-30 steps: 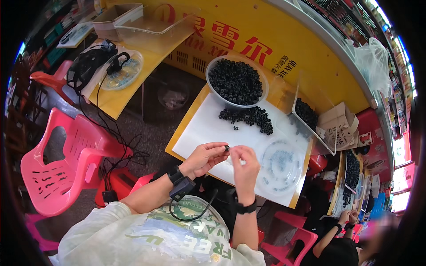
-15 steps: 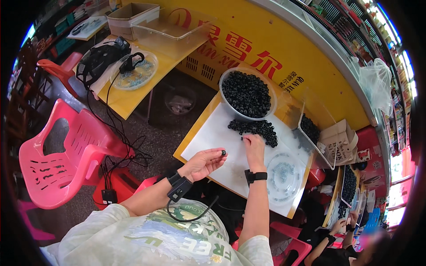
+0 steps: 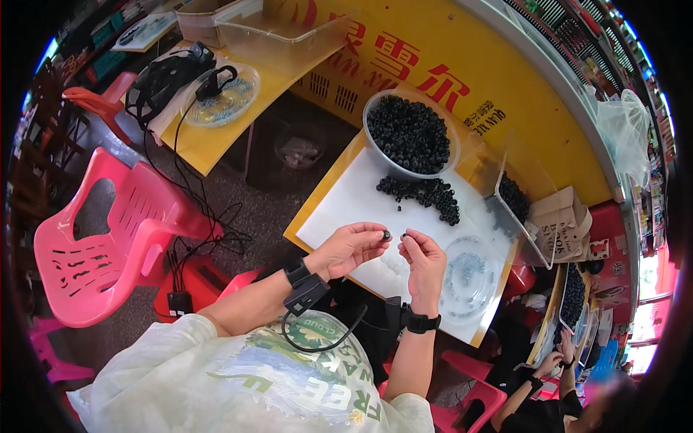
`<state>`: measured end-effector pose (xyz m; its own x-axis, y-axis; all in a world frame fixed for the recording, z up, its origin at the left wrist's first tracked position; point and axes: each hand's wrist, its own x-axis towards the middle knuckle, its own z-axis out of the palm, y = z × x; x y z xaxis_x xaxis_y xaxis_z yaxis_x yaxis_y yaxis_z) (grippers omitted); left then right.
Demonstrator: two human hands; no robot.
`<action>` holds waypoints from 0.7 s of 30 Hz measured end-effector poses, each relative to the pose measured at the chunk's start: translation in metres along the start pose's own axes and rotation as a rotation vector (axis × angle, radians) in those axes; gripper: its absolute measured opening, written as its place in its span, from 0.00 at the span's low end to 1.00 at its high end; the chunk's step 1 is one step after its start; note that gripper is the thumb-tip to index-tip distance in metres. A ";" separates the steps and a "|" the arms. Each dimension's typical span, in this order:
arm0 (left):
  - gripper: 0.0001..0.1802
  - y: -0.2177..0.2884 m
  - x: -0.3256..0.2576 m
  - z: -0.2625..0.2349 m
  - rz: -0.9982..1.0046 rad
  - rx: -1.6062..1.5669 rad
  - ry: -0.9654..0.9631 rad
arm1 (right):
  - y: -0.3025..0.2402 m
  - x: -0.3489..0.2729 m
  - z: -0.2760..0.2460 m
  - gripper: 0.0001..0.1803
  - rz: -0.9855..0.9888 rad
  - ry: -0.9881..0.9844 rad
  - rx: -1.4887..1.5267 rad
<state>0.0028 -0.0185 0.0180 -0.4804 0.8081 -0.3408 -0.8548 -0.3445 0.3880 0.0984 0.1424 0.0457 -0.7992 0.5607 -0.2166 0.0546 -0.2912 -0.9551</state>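
Note:
Over the front of the white-topped table [image 3: 336,209], my left hand [image 3: 352,249] pinches a small round black part [image 3: 386,235] between thumb and fingertips. Close to its right, with a narrow gap between them, my right hand [image 3: 424,265] is closed in a pinch. A tiny dark piece [image 3: 404,235] shows at its fingertips, too small to name. Beyond the hands lies a loose pile of black ring-shaped parts [image 3: 426,193]. Behind it stands a clear round tub [image 3: 369,137] full of the same parts. One single black part [image 3: 399,208] lies apart from the pile.
Right of my hands is a shallow clear round tray [image 3: 493,292] with small bluish clear pieces. A clear bin [image 3: 530,242] with black parts stands at the right edge. A pink chair [image 3: 94,260] and cables are at left; a co-worker's hands [image 3: 559,357] show at lower right.
My right hand has come back from the pile toward my left hand, with a tiny dark piece at its fingertips. My left hand has moved slightly right and up, still pinching the black part.

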 end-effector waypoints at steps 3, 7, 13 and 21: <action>0.11 -0.003 0.002 0.002 -0.003 0.006 0.007 | -0.009 -0.020 0.007 0.12 0.046 -0.012 0.057; 0.10 -0.004 0.002 0.007 -0.001 0.069 0.014 | -0.015 -0.029 0.010 0.10 -0.016 0.012 -0.079; 0.10 -0.004 0.003 0.004 0.033 0.149 0.005 | -0.013 -0.033 0.019 0.09 -0.223 0.026 -0.354; 0.11 0.000 0.001 0.009 0.071 0.266 0.005 | -0.009 -0.034 0.026 0.09 -0.365 0.038 -0.538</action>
<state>0.0040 -0.0136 0.0257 -0.5385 0.7841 -0.3086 -0.7380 -0.2620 0.6219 0.1100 0.1055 0.0668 -0.8019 0.5799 0.1438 0.0830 0.3465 -0.9344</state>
